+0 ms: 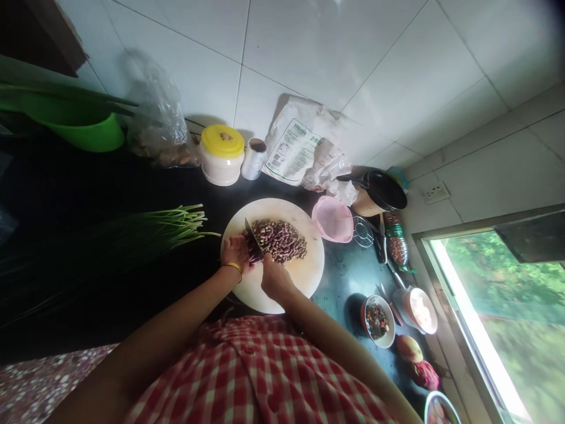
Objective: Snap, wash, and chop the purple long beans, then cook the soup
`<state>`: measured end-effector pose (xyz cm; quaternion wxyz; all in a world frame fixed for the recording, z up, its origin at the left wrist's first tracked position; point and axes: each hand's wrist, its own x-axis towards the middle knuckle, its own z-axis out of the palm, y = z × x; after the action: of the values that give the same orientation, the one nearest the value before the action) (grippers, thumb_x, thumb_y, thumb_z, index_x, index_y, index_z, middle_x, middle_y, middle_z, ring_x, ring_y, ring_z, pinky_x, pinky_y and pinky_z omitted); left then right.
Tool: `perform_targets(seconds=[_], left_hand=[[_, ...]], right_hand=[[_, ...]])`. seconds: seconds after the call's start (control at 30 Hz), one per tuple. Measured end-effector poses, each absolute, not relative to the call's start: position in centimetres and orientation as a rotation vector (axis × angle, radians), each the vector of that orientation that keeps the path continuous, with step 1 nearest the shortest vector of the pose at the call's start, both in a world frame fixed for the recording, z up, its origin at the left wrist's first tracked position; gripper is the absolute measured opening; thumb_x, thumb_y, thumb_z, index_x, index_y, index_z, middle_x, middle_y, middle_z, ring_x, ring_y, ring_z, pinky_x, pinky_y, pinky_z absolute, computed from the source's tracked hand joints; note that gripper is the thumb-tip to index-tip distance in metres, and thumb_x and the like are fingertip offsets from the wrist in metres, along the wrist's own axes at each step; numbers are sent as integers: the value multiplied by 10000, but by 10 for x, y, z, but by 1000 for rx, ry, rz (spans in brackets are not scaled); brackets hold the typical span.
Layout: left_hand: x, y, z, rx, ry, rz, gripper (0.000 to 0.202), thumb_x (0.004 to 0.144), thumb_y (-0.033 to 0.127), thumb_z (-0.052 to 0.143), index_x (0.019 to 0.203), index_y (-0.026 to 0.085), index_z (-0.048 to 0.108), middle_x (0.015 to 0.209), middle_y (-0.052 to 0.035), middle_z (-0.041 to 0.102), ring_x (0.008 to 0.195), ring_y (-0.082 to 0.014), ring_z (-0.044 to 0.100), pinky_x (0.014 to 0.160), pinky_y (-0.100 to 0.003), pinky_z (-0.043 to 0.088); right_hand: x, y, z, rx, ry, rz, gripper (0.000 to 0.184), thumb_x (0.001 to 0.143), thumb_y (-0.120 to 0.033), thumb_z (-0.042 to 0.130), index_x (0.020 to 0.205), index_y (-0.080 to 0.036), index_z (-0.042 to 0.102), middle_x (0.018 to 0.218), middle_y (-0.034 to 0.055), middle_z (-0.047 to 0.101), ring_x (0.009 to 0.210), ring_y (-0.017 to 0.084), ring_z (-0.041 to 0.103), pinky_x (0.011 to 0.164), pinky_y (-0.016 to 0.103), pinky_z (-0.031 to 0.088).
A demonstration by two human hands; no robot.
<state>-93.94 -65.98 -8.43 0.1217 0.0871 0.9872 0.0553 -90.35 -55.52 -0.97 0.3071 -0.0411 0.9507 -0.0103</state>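
Observation:
A round pale cutting board (304,277) lies on the dark counter in front of me. On its middle is a spread heap of small chopped purple beans (285,241) with pale cut faces. My right hand (276,280) is closed round the handle of a kitchen knife (253,237). The blade slants away to the upper left, between the heap and my left hand (235,252). That hand is closed on a bundle of uncut purple beans (255,258), close beside the blade and mostly covered by the fingers. A yellow band circles the left wrist.
Long green stalks (185,227) lie left of the board. Behind it stand a yellow-lidded jar (223,154), a plastic-wrap roll (254,159) and a white printed bag (293,150). At right are a pink basket (333,219), a wire rack (363,232), a bowl (378,321) and a pot (417,310).

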Motion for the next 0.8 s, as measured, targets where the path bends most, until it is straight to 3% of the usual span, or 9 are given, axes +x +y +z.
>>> perform_targets(seconds=[0.3,0.5,0.8], left_hand=[[-944,-664,-93,283,2843,296,755,619,469,620,1202,13,468,1204,-218,448,1091,-365,327,880,-453,249],[-947,-665,-90,217,2865,317,668,670,452,567,1184,41,450,1127,-189,482,1041,-319,382,873,-431,260],[-938,-665,-86,73,2931,275,820,535,548,655,1177,93,427,1153,-183,468,1070,-300,395,876,-421,308]], right_hand=[[-940,-554,-16,-168,2472,-105,284,762,-69,452,1039,-107,401,908,146,633,860,240,622,652,303,453],[-944,-567,-47,-92,2610,-112,390,770,-127,511,1126,-122,351,942,138,637,885,249,623,692,320,462],[-912,-539,-42,-160,2663,-210,343,807,-94,429,1142,-119,362,975,148,631,911,247,624,719,327,466]])
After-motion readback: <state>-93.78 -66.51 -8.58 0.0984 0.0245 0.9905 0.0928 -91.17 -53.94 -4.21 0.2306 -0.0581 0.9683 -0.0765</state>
